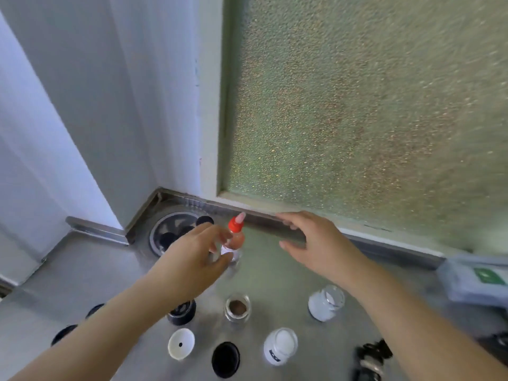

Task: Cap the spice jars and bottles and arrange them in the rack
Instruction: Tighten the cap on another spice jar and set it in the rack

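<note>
My left hand [196, 259] grips a small bottle [235, 240] with an orange-red nozzle cap, standing upright on the steel counter [275, 276]. Just right of the bottle, my right hand [313, 240] hovers open with its fingers spread. A round rack [176, 232] with dark holes sits in the back corner, partly behind my left hand. Nearer me stand an uncapped jar of brown spice [237, 307], two jars of white powder [325, 302] [280, 349], a dark jar [181, 312], a white cap [181, 343] and a black cap [225, 358].
A frosted window [357, 119] and a white wall [110, 105] close the back of the counter. Black lids [64, 334] lie at the left under my forearm. A grey box with a green label [478, 279] stands at the right edge, a dark object [371, 358] in front.
</note>
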Available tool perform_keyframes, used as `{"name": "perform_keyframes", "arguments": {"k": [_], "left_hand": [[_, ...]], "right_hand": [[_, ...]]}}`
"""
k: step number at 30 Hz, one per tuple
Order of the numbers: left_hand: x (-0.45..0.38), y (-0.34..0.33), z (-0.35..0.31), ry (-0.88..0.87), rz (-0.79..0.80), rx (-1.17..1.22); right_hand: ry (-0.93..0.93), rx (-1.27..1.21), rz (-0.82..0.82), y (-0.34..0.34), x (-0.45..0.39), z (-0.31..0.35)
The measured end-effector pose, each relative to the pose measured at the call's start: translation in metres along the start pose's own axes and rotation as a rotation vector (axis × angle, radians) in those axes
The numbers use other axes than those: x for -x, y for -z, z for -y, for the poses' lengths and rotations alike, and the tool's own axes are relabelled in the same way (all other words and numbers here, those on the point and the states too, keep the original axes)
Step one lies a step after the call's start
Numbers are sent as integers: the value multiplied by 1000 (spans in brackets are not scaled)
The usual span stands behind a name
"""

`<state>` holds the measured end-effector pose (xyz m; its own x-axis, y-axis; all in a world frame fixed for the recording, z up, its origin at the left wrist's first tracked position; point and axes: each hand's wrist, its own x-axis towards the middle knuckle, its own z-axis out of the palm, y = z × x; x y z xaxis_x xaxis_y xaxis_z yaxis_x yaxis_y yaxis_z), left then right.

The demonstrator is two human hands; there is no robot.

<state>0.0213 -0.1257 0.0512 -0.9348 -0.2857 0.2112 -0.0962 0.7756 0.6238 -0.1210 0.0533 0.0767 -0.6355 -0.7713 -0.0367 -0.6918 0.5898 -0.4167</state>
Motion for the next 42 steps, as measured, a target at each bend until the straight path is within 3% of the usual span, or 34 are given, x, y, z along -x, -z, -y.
{"name": "perform_keyframes", "arguments": {"k": [6, 12, 17, 23, 31, 35, 39, 42], "left_hand": [[-15, -83, -70, -193, 192, 86], [-13, -163, -127, -235, 359, 123], [5, -217, -152, -176, 529, 34], [16, -279, -154, 25, 734, -194], [27, -329, -154, 321, 751, -130], [31, -336, -151, 358, 715, -53], [24, -309, -168, 319, 563, 130], [7, -267, -189, 216, 437, 248]], "right_hand": [[-334, -7, -90, 27, 110, -108], [-555, -52, 39, 25, 192, -175], [-667, -81, 158, -9, 214, -203], [-738, -197, 276, -52, 208, -225], [-758, -221, 274, -78, 208, -244], [-732, -272, 242, -77, 212, -244], [-618, -441, 27, -53, 210, -231], [-407, -521, -139, -11, 204, -213]]}}
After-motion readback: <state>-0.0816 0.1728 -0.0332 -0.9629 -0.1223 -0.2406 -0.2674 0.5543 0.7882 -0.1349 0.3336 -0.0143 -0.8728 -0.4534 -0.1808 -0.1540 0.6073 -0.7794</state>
